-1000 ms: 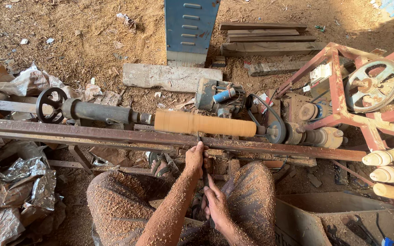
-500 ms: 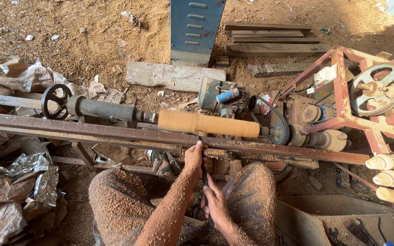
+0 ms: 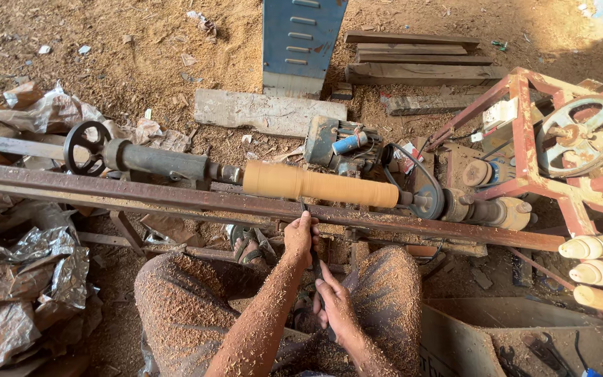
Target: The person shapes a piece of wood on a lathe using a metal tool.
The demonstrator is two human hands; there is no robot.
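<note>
From the head view, the left hand [image 3: 301, 236] is gripping a chisel [image 3: 313, 257] against the rail [image 3: 176, 194], just below the wooden cylinder [image 3: 321, 185] mounted on the lathe, while the right hand [image 3: 335, 306] is closing around the chisel's handle nearer the lap.

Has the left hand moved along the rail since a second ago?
No. The left hand sits on the rusty rail below the wooden cylinder, under its left half as before. Only the camera has shifted.
</note>
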